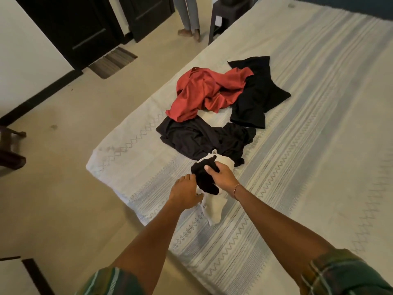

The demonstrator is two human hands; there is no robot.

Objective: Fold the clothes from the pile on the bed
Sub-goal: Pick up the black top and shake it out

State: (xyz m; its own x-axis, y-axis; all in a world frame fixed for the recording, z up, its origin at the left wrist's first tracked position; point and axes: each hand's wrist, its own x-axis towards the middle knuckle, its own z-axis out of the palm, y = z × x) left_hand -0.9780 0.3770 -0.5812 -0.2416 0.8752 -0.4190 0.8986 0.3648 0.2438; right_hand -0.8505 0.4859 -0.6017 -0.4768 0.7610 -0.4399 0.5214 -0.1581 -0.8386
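Head view: your right hand [221,177] grips a small black garment [205,179] over a white cloth [214,206] at the bed's [319,124] near edge, while your left hand [185,191] lies flat, fingers straight, touching the cloth's left side. The pile waits at 12 o'clock: red shirt [204,92], a black piece [202,137] below it, another [255,96] at its 3 o'clock. Lift the black item clear, pin the cloth with the left, and spread one piece flat before creasing.
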